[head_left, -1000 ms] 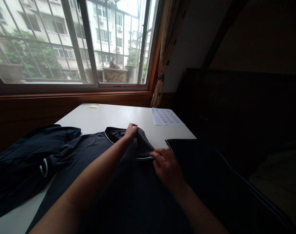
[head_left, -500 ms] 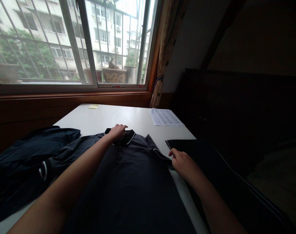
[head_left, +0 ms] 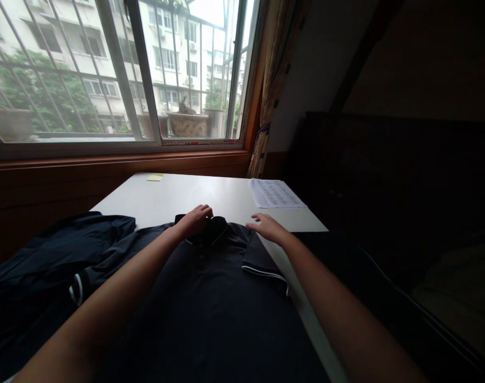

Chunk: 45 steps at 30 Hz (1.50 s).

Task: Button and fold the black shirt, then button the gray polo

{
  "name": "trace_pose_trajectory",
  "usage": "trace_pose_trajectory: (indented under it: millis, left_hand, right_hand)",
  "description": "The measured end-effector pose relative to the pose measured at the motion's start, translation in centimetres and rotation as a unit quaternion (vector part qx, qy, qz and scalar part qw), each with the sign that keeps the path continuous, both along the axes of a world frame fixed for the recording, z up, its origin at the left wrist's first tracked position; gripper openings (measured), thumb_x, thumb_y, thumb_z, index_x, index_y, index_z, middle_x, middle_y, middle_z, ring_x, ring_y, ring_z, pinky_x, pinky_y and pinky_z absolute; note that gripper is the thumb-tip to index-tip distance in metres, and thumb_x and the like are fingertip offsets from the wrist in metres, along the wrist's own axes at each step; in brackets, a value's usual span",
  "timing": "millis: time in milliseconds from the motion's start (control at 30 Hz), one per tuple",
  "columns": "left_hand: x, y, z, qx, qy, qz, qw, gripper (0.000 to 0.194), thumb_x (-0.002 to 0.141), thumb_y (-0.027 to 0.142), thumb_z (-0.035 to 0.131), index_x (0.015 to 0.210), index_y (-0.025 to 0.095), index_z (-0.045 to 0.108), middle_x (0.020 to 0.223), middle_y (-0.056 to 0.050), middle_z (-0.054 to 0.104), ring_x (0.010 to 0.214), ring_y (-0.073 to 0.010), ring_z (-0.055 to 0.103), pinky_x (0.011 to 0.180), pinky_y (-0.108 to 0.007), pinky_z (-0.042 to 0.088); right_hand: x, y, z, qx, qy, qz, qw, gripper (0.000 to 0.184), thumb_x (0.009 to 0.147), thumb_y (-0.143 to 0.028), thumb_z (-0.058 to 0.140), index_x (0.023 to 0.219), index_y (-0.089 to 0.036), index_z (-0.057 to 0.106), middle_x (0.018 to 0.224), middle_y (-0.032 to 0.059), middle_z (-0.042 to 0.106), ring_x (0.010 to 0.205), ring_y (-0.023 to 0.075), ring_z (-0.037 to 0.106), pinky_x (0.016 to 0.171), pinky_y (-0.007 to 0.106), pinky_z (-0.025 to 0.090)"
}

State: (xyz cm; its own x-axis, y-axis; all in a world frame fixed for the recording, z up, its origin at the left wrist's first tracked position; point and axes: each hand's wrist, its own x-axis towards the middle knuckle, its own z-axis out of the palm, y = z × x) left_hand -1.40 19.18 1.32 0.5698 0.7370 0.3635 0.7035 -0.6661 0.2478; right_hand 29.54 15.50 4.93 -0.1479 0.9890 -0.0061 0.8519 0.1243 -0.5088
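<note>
A dark polo shirt (head_left: 218, 298) with white-trimmed sleeves lies front up, its collar toward the window. My left hand (head_left: 197, 217) is at the collar, with its fingers curled over the collar edge. Its fingertips are partly hidden. Just beyond the shoulder on the right side is my right hand (head_left: 268, 227), thumb and fingers apart and nothing between them. The sleeve (head_left: 266, 260) on that side rests flat, its cuff pointing toward me. Across the shirt, the other sleeve (head_left: 82, 282) is partly behind my left forearm.
Under the shirt is a white table (head_left: 194, 189). Another dark garment (head_left: 78, 239) is heaped at the left, and dark cloth with white piping (head_left: 389, 282) lies to the right. Printed sheets (head_left: 276, 193) and a yellow note (head_left: 155, 177) are near the table's far edge, below the window.
My right hand has let go of the sleeve cuff and moved up and left to the shoulder. That sleeve now lies lower and flatter. My left hand stays at the collar.
</note>
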Motion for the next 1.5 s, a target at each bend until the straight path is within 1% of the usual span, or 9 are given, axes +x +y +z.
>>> trace_pose_trajectory:
  millis: [200,400,633,800,900,1033,1167,1333,1500]
  left_hand:
    - [-0.4,0.0,0.2,0.017,-0.034,-0.006,0.999,0.033,0.078,-0.004,0.044,0.093,0.021,0.058,0.098,-0.003,0.065,0.095,-0.0191,0.059,0.085,-0.03,0.049]
    - [-0.3,0.4,0.0,0.023,-0.024,-0.003,0.999,0.029,0.083,-0.001,0.045,0.094,0.021,0.06,0.1,-0.005,0.066,0.095,-0.0196,0.059,0.09,-0.033,0.048]
    - [1.0,1.5,-1.4,0.019,0.022,0.04,0.999,0.033,0.087,0.002,0.048,0.112,0.02,0.061,0.107,-0.009,0.067,0.099,-0.0247,0.058,0.089,-0.036,0.048]
    - [2.0,1.2,-1.4,0.021,0.04,0.061,0.997,0.051,0.085,0.002,0.052,0.131,0.022,0.057,0.125,-0.011,0.063,0.11,-0.0276,0.056,0.095,-0.04,0.049]
    - [3.2,0.4,-0.6,0.034,0.038,0.043,0.998,0.055,0.083,0.0,0.051,0.133,0.021,0.058,0.134,-0.011,0.059,0.121,-0.0281,0.051,0.104,-0.042,0.045]
    - [6.1,-1.0,0.1,0.035,0.06,-0.045,0.997,0.045,0.087,0.004,0.05,0.123,0.023,0.067,0.126,-0.007,0.066,0.118,-0.0232,0.056,0.108,-0.036,0.043]
    - [9.0,-2.1,-0.7,0.023,0.099,-0.124,0.987,0.034,0.088,0.014,0.058,0.117,0.025,0.071,0.12,-0.006,0.071,0.115,-0.0217,0.062,0.107,-0.033,0.044]
    - [10.3,-2.2,-2.0,0.024,0.117,-0.129,0.984,0.046,0.096,0.019,0.05,0.142,0.018,0.054,0.147,-0.012,0.057,0.136,-0.0235,0.052,0.116,-0.037,0.034]
    - [10.4,-1.8,-2.7,0.01,0.134,-0.119,0.984,0.05,0.104,0.035,0.044,0.152,0.023,0.042,0.158,-0.01,0.044,0.147,-0.0264,0.039,0.12,-0.045,0.028]
  right_hand:
    - [-1.8,3.7,-1.5,-0.117,0.061,0.098,0.986,0.054,0.083,-0.034,0.076,0.132,-0.017,0.063,0.121,0.0112,0.071,0.097,0.0195,0.07,0.081,0.026,0.052]
    - [-1.7,5.5,-1.0,-0.191,0.048,0.136,0.971,0.016,0.071,-0.018,0.075,0.087,-0.017,0.078,0.081,0.0018,0.076,0.076,0.0183,0.069,0.069,0.025,0.051]
    - [0.0,6.6,-1.6,-0.142,-0.011,0.103,0.985,0.021,0.077,-0.013,0.073,0.098,-0.014,0.073,0.09,0.0027,0.075,0.083,0.0181,0.069,0.073,0.025,0.053]
    - [0.8,6.5,-2.5,-0.101,-0.081,0.075,0.989,0.032,0.097,-0.035,0.064,0.123,-0.016,0.063,0.122,0.0089,0.065,0.103,0.023,0.066,0.088,0.042,0.057]
    - [0.9,5.9,-2.3,-0.042,-0.107,0.057,0.992,0.023,0.09,-0.016,0.068,0.113,-0.012,0.069,0.118,0.0112,0.067,0.106,0.0236,0.064,0.091,0.034,0.052]
    - [0.7,4.4,-0.9,0.043,-0.136,0.051,0.989,0.029,0.082,0.001,0.059,0.104,-0.013,0.072,0.117,0.0131,0.065,0.11,0.0223,0.061,0.094,0.028,0.044]
    - [0.1,0.7,0.3,0.077,-0.145,0.083,0.983,0.01,0.088,-0.013,0.06,0.093,-0.016,0.069,0.101,0.0094,0.066,0.094,0.02,0.062,0.086,0.028,0.044]
    - [0.0,-6.7,0.3,0.11,-0.133,0.179,0.969,0.027,0.086,-0.044,0.072,0.094,-0.019,0.063,0.1,0.0066,0.065,0.089,0.0219,0.062,0.078,0.031,0.048]
    - [0.2,-11.2,-1.3,0.166,-0.196,0.183,0.949,0.027,0.081,-0.031,0.078,0.101,-0.02,0.063,0.105,0.0092,0.065,0.098,0.0279,0.061,0.083,0.038,0.05]
